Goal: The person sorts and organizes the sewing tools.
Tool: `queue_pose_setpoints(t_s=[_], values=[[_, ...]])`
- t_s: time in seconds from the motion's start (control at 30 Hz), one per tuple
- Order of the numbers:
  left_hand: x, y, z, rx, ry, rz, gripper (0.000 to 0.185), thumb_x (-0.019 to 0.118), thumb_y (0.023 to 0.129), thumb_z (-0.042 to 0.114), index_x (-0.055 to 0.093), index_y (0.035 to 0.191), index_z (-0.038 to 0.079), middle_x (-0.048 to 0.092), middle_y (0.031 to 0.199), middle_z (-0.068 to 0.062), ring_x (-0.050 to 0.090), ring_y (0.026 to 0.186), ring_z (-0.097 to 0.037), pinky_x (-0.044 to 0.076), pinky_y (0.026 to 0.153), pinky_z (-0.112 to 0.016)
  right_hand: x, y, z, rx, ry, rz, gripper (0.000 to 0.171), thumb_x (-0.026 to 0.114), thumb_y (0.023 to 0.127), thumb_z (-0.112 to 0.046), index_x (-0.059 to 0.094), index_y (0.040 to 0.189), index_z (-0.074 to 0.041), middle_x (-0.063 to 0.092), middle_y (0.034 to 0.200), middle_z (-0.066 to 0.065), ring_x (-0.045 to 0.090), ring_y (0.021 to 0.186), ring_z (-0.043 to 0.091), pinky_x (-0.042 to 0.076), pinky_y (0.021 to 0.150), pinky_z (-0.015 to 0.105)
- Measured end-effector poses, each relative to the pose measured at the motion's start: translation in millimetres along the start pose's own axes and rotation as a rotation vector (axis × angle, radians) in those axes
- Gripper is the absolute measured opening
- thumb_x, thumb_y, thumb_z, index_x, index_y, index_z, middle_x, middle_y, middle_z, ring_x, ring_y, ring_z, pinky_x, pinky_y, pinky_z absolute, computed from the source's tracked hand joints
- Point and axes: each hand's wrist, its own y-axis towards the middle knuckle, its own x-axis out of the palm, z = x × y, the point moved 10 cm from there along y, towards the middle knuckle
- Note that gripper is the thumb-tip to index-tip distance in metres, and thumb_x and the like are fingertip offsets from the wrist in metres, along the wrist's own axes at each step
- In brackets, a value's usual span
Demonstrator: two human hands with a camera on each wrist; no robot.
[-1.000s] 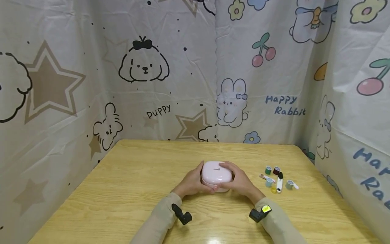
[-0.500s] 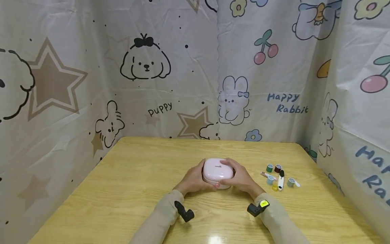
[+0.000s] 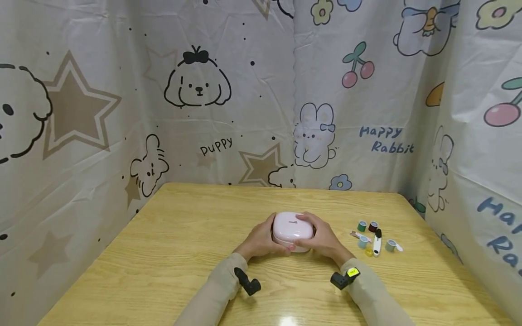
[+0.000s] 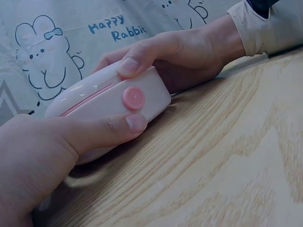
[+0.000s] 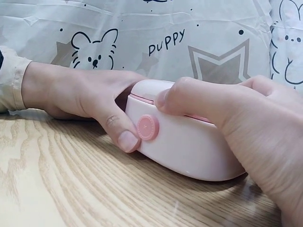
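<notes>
A small pink case (image 3: 292, 230) with a rounded lid and a round pink button (image 4: 133, 98) on its front lies shut on the wooden table (image 3: 171, 235). My left hand (image 3: 258, 241) grips its left side, thumb (image 4: 105, 130) along the lower front beside the button (image 5: 148, 127). My right hand (image 3: 322, 237) grips the right side, with its thumb (image 4: 135, 60) laid on the lid's front edge. The case (image 5: 189, 142) rests on the table between both hands.
To the right of the case lie several small thread spools (image 3: 362, 226), a white tool with a black tip (image 3: 377, 242) and a small yellow piece (image 3: 369, 252). Cartoon-printed cloth (image 3: 261, 90) walls the table at the back and both sides.
Both hands keep the same grip on the pink case. Only the head view has shifted slightly.
</notes>
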Motion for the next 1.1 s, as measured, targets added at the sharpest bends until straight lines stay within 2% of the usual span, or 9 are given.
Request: queue_pose_setpoints(t_s=[0.1, 0.2, 0.3, 0.43, 0.57, 0.7, 0.83, 0.97, 1.1], values=[[-0.2, 0.0, 2.0, 0.019, 0.004, -0.002, 0.124, 0.097, 0.067, 0.050, 0.028, 0.160, 0.007, 0.050, 0.151, -0.008, 0.052, 0.131, -0.022, 0.043, 0.108, -0.045, -2.4, -2.1, -13.5, 0.015, -0.003, -0.011, 0.071, 0.086, 0.080, -0.010, 0.056, 0.142, 0.007, 0.047, 0.148, 0.032, 0.054, 0.126, 0.044, 0.047, 0.101, 0.048], [0.8, 0.6, 1.9, 0.028, 0.017, -0.008, 0.124, 0.097, 0.067, 0.051, 0.027, 0.161, 0.008, 0.050, 0.151, -0.007, 0.052, 0.131, -0.020, 0.042, 0.108, -0.044, -2.7, -2.5, -14.4, 0.018, -0.017, -0.014, 0.071, 0.086, 0.080, -0.010, 0.056, 0.141, 0.007, 0.046, 0.148, 0.033, 0.052, 0.128, 0.047, 0.046, 0.102, 0.053], [1.7, 1.1, 1.8, 0.033, 0.032, -0.009, 0.127, 0.097, 0.068, 0.050, 0.025, 0.162, 0.004, 0.049, 0.153, -0.009, 0.051, 0.133, -0.022, 0.042, 0.109, -0.044, -0.8, -1.0, -0.8, 0.012, -0.028, -0.003, 0.072, 0.087, 0.079, -0.011, 0.057, 0.142, 0.006, 0.044, 0.150, 0.034, 0.049, 0.131, 0.049, 0.044, 0.103, 0.058], [0.1, 0.8, -1.0, -0.016, 0.006, 0.000, 0.136, 0.099, 0.065, 0.046, 0.018, 0.163, 0.000, 0.043, 0.157, -0.014, 0.048, 0.137, -0.027, 0.039, 0.112, -0.047, 3.6, 2.5, 22.5, -0.001, -0.021, -0.006, 0.074, 0.088, 0.079, -0.015, 0.056, 0.145, 0.000, 0.042, 0.153, 0.030, 0.048, 0.133, 0.046, 0.044, 0.104, 0.057], [-1.5, 1.0, -4.7, -0.064, -0.021, 0.014, 0.147, 0.103, 0.059, 0.044, 0.010, 0.166, 0.008, 0.042, 0.159, -0.013, 0.046, 0.139, -0.028, 0.036, 0.113, -0.050, 6.6, 4.5, 32.2, -0.023, -0.011, -0.028, 0.076, 0.088, 0.079, -0.023, 0.057, 0.146, -0.006, 0.047, 0.152, 0.022, 0.053, 0.129, 0.038, 0.046, 0.101, 0.050], [0.0, 2.9, -4.9, -0.052, -0.001, 0.020, 0.152, 0.104, 0.055, 0.046, 0.004, 0.168, 0.020, 0.044, 0.159, -0.008, 0.048, 0.137, -0.027, 0.030, 0.114, -0.054, 7.1, 2.4, 35.1, -0.040, -0.039, -0.030, 0.078, 0.088, 0.078, -0.030, 0.057, 0.146, -0.009, 0.050, 0.150, 0.015, 0.053, 0.128, 0.034, 0.045, 0.101, 0.051], [1.1, 7.1, -5.1, -0.037, 0.012, 0.013, 0.155, 0.104, 0.055, 0.046, 0.000, 0.168, 0.023, 0.042, 0.161, -0.005, 0.047, 0.138, -0.026, 0.023, 0.113, -0.057, 7.8, 1.4, 34.7, -0.040, -0.057, -0.037, 0.080, 0.086, 0.079, -0.033, 0.055, 0.147, -0.008, 0.044, 0.155, 0.021, 0.049, 0.133, 0.039, 0.042, 0.104, 0.057], [-1.1, 11.7, -2.9, -0.027, 0.013, 0.012, 0.156, 0.104, 0.055, 0.045, -0.002, 0.168, 0.025, 0.043, 0.160, -0.007, 0.047, 0.138, -0.028, 0.023, 0.113, -0.057, 7.4, 3.3, 35.0, -0.019, -0.072, -0.046, 0.082, 0.086, 0.079, -0.037, 0.052, 0.149, -0.010, 0.034, 0.161, 0.023, 0.040, 0.141, 0.044, 0.036, 0.109, 0.063], [-2.9, 11.3, -4.3, -0.039, 0.019, 0.015, 0.157, 0.104, 0.054, 0.045, -0.003, 0.168, 0.029, 0.046, 0.158, -0.006, 0.049, 0.136, -0.028, 0.023, 0.113, -0.057, 8.2, 5.7, 36.1, -0.014, -0.085, -0.051, 0.084, 0.088, 0.079, -0.039, 0.052, 0.149, -0.009, 0.039, 0.159, 0.019, 0.041, 0.141, 0.042, 0.036, 0.110, 0.062]])
